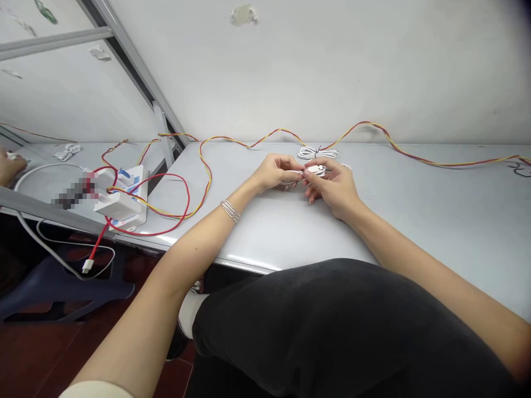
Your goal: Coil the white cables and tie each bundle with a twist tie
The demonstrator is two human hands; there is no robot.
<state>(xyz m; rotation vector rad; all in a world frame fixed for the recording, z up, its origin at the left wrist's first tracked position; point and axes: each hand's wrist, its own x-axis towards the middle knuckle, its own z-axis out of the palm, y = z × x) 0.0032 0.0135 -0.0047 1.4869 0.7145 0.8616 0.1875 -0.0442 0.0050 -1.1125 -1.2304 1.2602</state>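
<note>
Between my two hands, just above the grey tabletop (pixel 249 226), is a coiled white cable (pixel 317 170) with a dark tie around its middle. My left hand (pixel 277 170) is closed on the coil's left end, fingertips close to the tie. My right hand (pixel 334 185) pinches the other end, thumb and forefinger near the tie and the lower fingers curled beneath. Part of the coil is hidden behind the fingers. Right behind my hands lies a second white cable bundle (pixel 311 153), wound up and bound with a dark tie.
A twisted red and yellow wire (pixel 365 122) runs along the wall and loops to a white power strip (pixel 141 193) with plugs at the left. A metal frame (pixel 136 72) divides the bench. Beyond it are another person's hand (pixel 10 168) and a blue stool (pixel 83 298).
</note>
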